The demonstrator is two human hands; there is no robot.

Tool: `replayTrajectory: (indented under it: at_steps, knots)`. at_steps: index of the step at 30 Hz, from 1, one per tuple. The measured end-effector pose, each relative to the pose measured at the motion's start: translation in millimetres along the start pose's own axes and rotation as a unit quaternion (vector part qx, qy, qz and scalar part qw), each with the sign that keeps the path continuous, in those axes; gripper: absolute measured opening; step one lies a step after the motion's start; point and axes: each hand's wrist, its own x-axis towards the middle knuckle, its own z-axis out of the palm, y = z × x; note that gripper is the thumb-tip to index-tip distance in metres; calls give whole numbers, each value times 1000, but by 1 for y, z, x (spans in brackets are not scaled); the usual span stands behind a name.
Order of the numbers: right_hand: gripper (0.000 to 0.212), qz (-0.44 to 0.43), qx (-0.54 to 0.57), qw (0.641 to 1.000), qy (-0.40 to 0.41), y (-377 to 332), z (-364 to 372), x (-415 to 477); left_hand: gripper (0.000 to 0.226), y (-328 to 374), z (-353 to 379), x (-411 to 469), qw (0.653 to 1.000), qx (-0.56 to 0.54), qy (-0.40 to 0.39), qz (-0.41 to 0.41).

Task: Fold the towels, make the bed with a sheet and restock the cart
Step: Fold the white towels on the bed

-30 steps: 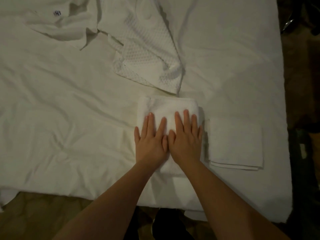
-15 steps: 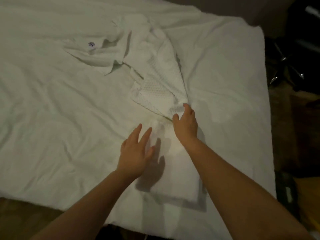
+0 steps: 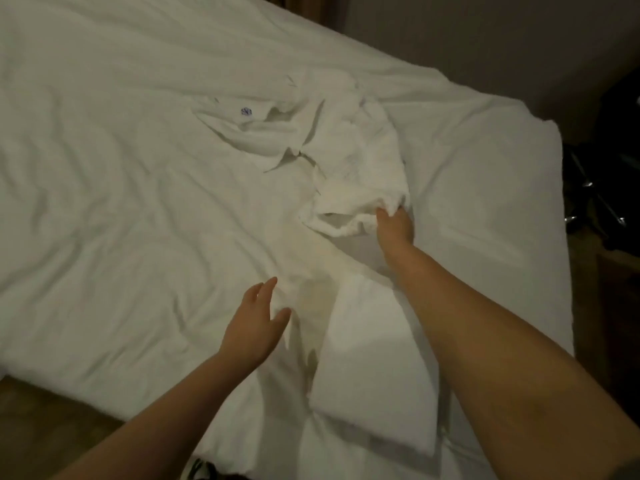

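Note:
A crumpled white textured towel (image 3: 360, 168) lies in the middle of the bed. My right hand (image 3: 396, 226) grips its near corner, and the cloth bunches around my fingers. A folded white towel (image 3: 374, 379) lies flat near the bed's front edge, partly under my right forearm. My left hand (image 3: 254, 329) hovers with fingers spread over the sheet, just left of the folded towel, and holds nothing. Another crumpled white cloth with a small blue mark (image 3: 246, 111) lies behind, joined to the pile at the left.
The white wrinkled sheet (image 3: 104, 202) covers the bed. The bed's right edge (image 3: 557, 237) drops to a dark floor with metal legs of something at far right. Brown floor shows at the lower left.
Both hands left the folded towel they were pressing. My right hand reached forward and took hold of the textured towel's corner; my left hand lifted off. The view tilted up the bed.

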Motion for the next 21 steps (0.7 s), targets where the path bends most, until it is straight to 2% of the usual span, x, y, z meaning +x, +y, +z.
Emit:
replayTrajectory:
  at_steps: [3, 5, 8, 10, 13, 16, 18, 21]
  knots:
    - [35, -59, 165, 983, -49, -82, -5, -22, 59, 17, -37, -6, 1000, -21, 17, -12]
    - [27, -87, 230, 965, -92, -134, -13, -42, 60, 31, -70, -12, 998, -43, 34, -15]
    - [17, -139, 280, 938, -148, -201, -32, -92, 69, 55, -127, -24, 992, -86, 96, 4]
    - [19, -173, 301, 923, -167, -236, -47, -129, 78, 71, -170, -33, 979, -129, 158, 23]
    - [18, -215, 323, 907, -164, -277, -72, -178, 93, 93, -233, -46, 953, -188, 233, 53]
    - [13, -240, 338, 897, -150, -308, -95, -216, 104, 110, -290, -62, 936, -206, 274, 87]
    - [12, -247, 338, 896, -146, -321, -108, -238, 98, 123, -320, -74, 931, -197, 279, 130]
    - [15, -247, 347, 892, -152, -333, -119, -265, 72, 145, -355, -92, 930, -166, 258, 202]
